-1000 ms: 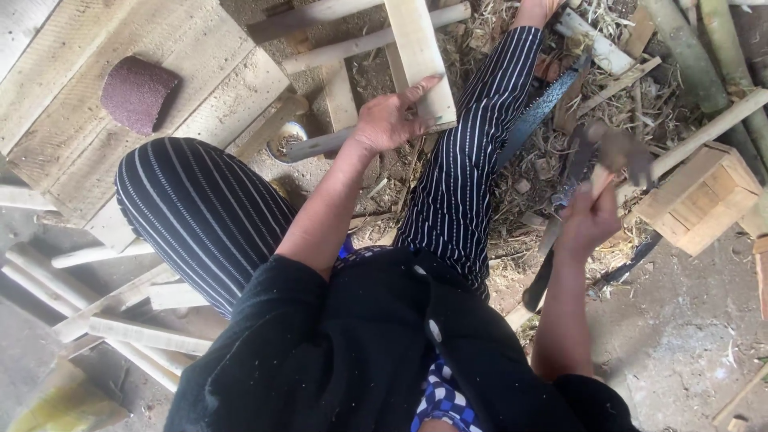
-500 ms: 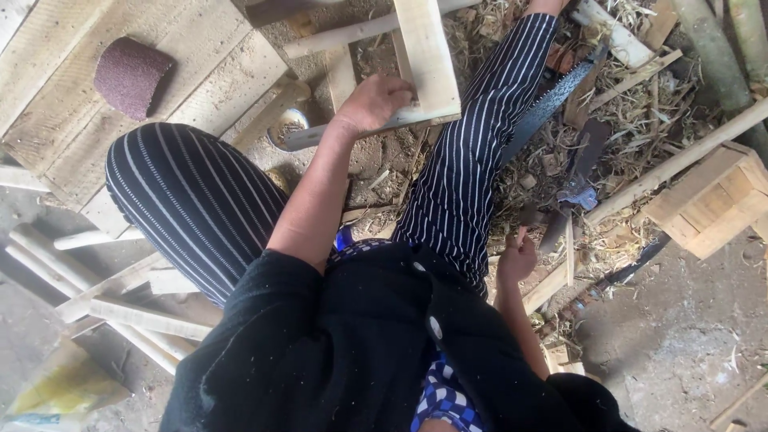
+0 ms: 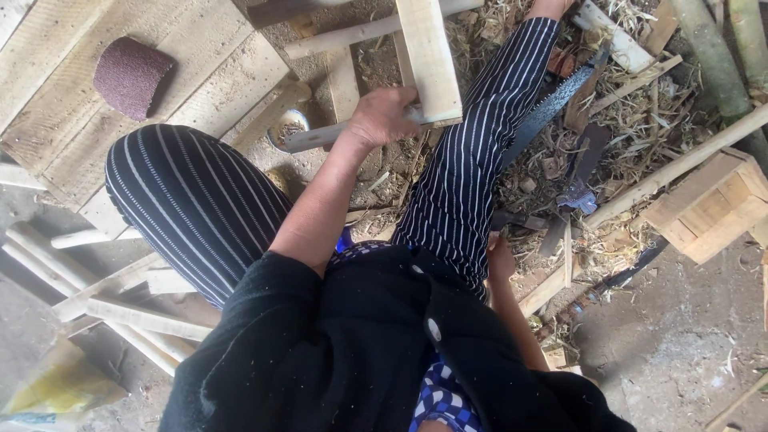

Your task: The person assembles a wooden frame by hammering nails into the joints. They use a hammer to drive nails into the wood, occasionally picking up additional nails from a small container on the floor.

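Two hands work at different heights, and each position has a reason that one can read from the scene. Nearest to the camera, the right hand [image 3: 501, 260] hangs low beside the striped trouser leg [image 3: 472, 168]; only its back shows, so I cannot tell if its fingers are clenched or loose, and nothing can be seen in it. Just beside it on the floor lie a dark knife-like tool [image 3: 572, 188] and, a little farther, a hand saw [image 3: 552, 108], probably kept there so that the hand finds them without looking. The other striped leg [image 3: 192, 208] is bent up to the left, so the person seems to sit low with the work between the legs. Farther on, the left hand [image 3: 382, 116] has its fingers clenched on the wooden frame [image 3: 428, 60], where a flat board meets a thinner stick [image 3: 320, 138]; this grip looks meant to keep the piece steady. The frame stands on the floor among straw and shavings, near a small round tin [image 3: 286, 128]. Farthest to the left, a roll of sandpaper [image 3: 130, 76] rests on a plank platform [image 3: 72, 160], and at the right a small wooden box [image 3: 708, 208] lies well apart.
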